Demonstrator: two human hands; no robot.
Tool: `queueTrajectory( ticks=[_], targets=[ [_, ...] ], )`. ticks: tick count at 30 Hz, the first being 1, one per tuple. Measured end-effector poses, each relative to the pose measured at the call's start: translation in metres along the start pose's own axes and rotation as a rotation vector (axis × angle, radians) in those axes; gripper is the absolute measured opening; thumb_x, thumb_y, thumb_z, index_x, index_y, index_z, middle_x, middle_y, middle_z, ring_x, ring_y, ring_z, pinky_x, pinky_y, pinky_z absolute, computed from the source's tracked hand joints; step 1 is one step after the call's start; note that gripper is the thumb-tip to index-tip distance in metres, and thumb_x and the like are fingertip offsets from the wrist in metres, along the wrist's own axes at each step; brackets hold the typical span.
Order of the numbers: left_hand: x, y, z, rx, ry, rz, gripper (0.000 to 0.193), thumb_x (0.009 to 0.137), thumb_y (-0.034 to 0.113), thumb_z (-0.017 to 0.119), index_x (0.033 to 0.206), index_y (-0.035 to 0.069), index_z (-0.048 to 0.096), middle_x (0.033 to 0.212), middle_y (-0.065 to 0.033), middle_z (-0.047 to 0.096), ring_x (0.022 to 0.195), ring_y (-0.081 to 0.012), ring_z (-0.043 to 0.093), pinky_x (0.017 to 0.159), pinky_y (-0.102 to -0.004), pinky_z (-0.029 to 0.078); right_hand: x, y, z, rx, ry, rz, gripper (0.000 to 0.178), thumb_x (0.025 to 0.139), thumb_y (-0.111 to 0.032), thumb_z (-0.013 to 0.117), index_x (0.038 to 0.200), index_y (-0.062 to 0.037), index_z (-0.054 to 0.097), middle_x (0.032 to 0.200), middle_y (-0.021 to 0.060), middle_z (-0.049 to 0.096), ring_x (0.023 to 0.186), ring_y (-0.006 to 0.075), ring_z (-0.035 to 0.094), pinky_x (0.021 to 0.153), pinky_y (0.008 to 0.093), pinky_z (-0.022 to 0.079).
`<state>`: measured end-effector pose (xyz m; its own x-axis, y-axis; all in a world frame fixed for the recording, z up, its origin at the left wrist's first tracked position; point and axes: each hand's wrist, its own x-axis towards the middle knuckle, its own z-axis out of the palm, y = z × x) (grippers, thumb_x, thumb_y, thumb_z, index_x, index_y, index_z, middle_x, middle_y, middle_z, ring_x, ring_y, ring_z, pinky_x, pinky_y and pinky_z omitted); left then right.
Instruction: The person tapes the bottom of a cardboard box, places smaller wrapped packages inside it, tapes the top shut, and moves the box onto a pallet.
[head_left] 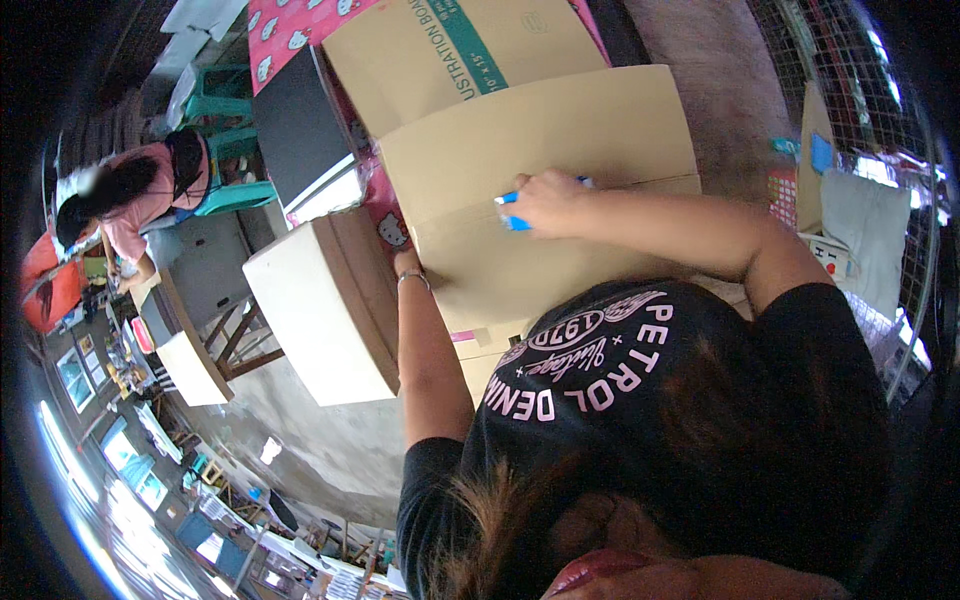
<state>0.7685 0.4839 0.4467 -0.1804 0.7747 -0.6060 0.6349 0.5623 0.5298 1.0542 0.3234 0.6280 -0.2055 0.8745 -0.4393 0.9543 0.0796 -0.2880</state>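
Observation:
A large brown cardboard box [460,190] lies in front of me with its broad flaps spread. My right hand [548,203] is closed around a small blue object [517,222] with whitish ends, over the crease of the near flap; its exact kind does not show. At the box's left edge is my left hand [408,263], with a bracelet at the wrist. Its fingers are mostly hidden, so their grip is unclear. Close beside that forearm stands a cream-coloured block-like piece [315,300] with a brown side.
Beneath the box is a pink patterned cover [285,40]. A black flat panel or box [305,130] lies left of the cardboard. Further left, a person in pink [150,190] bends over another table, near green plastic stools [225,100]. Wire mesh [860,70] runs along the right.

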Motion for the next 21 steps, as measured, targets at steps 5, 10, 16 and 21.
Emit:
queueTrajectory(
  ticks=[5,10,16,21],
  targets=[
    [-0.053,0.025,-0.009,0.08,0.337,0.666,0.039,0.091,0.029,0.046,0.107,-0.004,0.059,0.112,-0.0228,0.058,0.102,-0.0344,0.055,0.09,-0.0439,0.041,-0.099,0.064,-0.002,-0.02,-0.065,0.158,0.046,0.065,-0.024,0.069,0.11,-0.0248,0.059,0.093,0.0156,0.058,0.082,0.0284,0.062,0.063,0.0413,0.051],
    [-0.149,0.042,0.05,0.995,0.069,1.138,0.081,0.084,0.059,0.038,0.141,0.005,0.018,0.148,-0.0162,0.012,0.137,-0.0367,0.004,0.11,-0.0481,0.003,-0.189,0.12,0.012,-0.038,-0.115,0.3,0.051,0.065,-0.024,0.071,0.114,-0.0293,0.056,0.095,0.0138,0.056,0.08,0.0307,0.062,0.064,0.043,0.05],
    [-0.235,0.051,0.116,0.965,-0.238,1.324,0.084,0.082,0.06,0.043,0.141,0.005,0.02,0.147,-0.0169,0.015,0.137,-0.0347,0.009,0.109,-0.0486,0.005,-0.275,0.192,0.049,-0.154,-0.128,0.414,0.069,0.063,-0.022,0.074,0.124,-0.0422,0.047,0.105,0.0138,0.054,0.089,0.0318,0.06,0.076,0.0439,0.048],
    [-0.208,0.043,0.119,0.673,-0.399,1.356,0.067,0.086,0.048,0.045,0.138,0.009,0.03,0.145,-0.013,0.024,0.136,-0.0296,0.018,0.109,-0.0474,0.007,-0.259,0.22,0.118,-0.115,-0.079,0.407,0.064,0.058,-0.024,0.079,0.117,-0.0336,0.056,0.119,0.0146,0.051,0.096,0.0346,0.058,0.079,0.0425,0.048]
  ],
)
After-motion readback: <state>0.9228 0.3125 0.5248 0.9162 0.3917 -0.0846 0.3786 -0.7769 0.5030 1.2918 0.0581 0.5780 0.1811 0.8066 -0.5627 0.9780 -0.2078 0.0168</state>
